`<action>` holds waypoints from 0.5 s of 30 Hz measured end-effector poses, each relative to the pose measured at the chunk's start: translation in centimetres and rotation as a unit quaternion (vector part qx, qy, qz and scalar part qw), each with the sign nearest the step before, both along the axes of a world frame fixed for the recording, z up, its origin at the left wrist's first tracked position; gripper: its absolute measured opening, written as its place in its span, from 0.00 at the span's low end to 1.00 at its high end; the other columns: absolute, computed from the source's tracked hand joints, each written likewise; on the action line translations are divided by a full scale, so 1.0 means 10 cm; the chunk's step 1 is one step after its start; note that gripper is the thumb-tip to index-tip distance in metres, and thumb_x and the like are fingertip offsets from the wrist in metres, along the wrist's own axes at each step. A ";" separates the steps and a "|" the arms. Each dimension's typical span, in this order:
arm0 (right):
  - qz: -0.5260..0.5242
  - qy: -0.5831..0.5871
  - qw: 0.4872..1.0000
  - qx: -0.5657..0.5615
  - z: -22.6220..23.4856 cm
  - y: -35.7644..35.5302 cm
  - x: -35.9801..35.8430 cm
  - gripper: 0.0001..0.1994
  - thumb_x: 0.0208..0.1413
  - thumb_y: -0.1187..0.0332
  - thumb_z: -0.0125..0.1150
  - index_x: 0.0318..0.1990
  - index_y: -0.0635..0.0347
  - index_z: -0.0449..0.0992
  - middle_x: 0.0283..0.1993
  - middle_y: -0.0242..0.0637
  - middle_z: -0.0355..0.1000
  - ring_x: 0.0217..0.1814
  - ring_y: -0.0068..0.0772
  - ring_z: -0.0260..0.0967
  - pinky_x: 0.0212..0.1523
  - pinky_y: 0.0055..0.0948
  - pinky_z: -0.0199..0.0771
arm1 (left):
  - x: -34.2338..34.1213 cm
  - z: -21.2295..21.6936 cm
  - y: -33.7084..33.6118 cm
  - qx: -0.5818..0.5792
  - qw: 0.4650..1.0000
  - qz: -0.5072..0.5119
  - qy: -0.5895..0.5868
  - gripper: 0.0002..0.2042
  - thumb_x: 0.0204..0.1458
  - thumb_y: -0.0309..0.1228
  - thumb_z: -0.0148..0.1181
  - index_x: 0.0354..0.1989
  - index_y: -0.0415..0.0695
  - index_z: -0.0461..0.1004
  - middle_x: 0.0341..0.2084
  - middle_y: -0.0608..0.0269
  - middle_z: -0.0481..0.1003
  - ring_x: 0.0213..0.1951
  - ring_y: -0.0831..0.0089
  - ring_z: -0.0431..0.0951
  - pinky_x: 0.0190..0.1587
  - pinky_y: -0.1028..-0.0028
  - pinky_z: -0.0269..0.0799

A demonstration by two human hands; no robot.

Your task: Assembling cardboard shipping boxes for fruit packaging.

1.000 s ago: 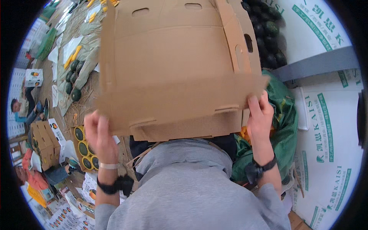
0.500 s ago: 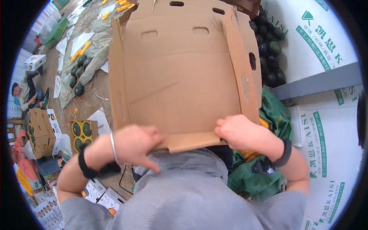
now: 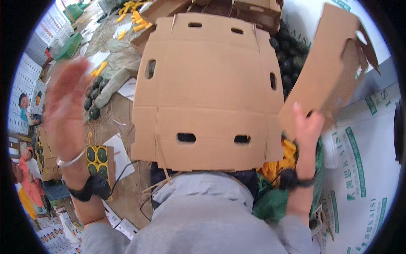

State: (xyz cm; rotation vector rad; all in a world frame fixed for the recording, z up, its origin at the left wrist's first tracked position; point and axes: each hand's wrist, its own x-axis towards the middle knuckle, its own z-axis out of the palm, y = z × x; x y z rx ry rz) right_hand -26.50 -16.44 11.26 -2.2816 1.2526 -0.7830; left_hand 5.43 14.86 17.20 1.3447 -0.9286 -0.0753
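In front of me, across my lap, lies a flat brown cardboard box blank [image 3: 211,86] with oval hand slots and creased flaps. My right hand [image 3: 308,127] grips the lower end of another cardboard box blank [image 3: 323,63], partly folded and standing up at a tilt to the right of the flat one. My left hand [image 3: 67,95] is raised on the left, apart from the cardboard. Motion blurs it, but its fingers look stretched out and nothing shows in it.
Dark green round squashes [image 3: 292,55] are heaped behind the cardboard at right, beside a white printed wall panel [image 3: 359,169]. Yellow pieces [image 3: 287,158] sit by a green sack [image 3: 270,203]. An open carton of dark round squashes [image 3: 97,155] is at left; people sit farther left.
The partly folded blank has moved from in front of me to the right in my right hand, uncovering the flat blank. My left hand has left the cardboard and swung up left.
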 end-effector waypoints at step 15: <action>0.245 -0.241 0.909 0.237 -0.87 -0.20 0.77 0.29 0.57 0.57 0.45 0.60 0.70 0.55 0.63 0.44 0.53 0.67 0.33 0.47 0.63 0.32 0.47 | 0.25 -1.02 -0.28 0.068 0.919 -0.129 0.367 0.25 0.58 0.45 0.43 0.61 0.46 0.55 0.55 0.63 0.63 0.51 0.75 0.67 0.50 0.74 0.66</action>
